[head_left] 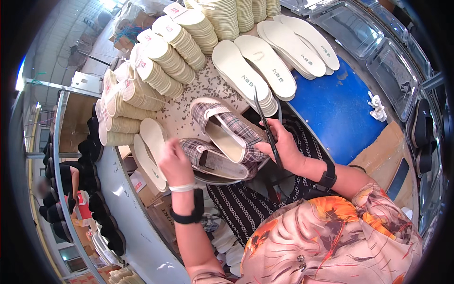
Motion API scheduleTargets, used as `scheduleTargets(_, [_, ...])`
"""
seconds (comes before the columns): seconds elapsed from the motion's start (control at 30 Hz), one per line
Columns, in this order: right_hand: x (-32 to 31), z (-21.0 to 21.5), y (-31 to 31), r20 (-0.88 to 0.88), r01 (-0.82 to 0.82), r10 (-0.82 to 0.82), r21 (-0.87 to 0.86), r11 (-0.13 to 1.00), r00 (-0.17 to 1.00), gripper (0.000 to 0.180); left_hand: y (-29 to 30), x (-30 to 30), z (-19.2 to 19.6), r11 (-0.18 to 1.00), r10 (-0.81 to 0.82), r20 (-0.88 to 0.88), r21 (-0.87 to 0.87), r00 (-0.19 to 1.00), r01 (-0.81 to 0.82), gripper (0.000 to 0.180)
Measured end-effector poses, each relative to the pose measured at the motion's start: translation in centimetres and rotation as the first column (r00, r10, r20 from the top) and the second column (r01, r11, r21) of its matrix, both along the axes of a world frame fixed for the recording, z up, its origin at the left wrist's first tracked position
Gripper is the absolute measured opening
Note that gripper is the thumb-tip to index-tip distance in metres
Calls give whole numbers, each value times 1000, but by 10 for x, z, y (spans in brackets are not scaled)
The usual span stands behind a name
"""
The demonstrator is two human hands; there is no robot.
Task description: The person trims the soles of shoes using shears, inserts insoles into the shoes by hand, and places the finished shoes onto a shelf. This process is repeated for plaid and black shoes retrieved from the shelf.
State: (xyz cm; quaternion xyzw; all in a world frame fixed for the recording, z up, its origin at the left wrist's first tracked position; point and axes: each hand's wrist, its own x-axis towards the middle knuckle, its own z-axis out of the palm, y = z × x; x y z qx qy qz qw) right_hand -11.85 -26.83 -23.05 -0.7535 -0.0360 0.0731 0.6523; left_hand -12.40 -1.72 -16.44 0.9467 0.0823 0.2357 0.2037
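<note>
Two plaid slip-on shoes lie in front of me, soles down or tilted: the upper shoe (226,135) leans across the lower shoe (215,161). In my right hand (285,147) is a long, slim dark tool (270,137) with a pointed tip, directed away from me over the insoles; its exact kind is unclear. The right hand is beside the shoes' near right end. My left hand (176,163) has its fingers curled together just left of the lower shoe, over a pair of loose cream insoles (150,163). What its fingers hold, if anything, is hidden.
Stacks of cream insoles (170,40) line the table's far and left sides. More insole pairs (255,71) lie ahead, beside a blue board (338,113). Dark scraps dot the tabletop (177,113). Clear plastic trays (347,28) stand at right; black shoes (97,203) fill a left rack.
</note>
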Motion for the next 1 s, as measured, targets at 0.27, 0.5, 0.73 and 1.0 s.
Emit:
scheduleTargets(0.27, [-4, -29, 5, -24, 67, -65, 68, 995, 998, 58, -71, -42, -4, 1000, -6, -463, 5, 886, 10, 31])
scheduleTargets(0.5, [0, -8, 9, -125, -152, 146, -40, 988, 981, 59, -86, -65, -30, 960, -235, -506, 13, 830, 280, 31])
scheduleTargets(0.73, [-18, -8, 5, -153, -350, 336, -71, 934, 929, 58, -78, -99, -17, 971, -240, -305, -65, 922, 231, 43])
scheduleTargets(1.0, [-7, -10, -3, -120, -301, 288, -118, 946, 950, 49, -83, -79, -33, 980, -196, -223, -6, 955, 199, 41])
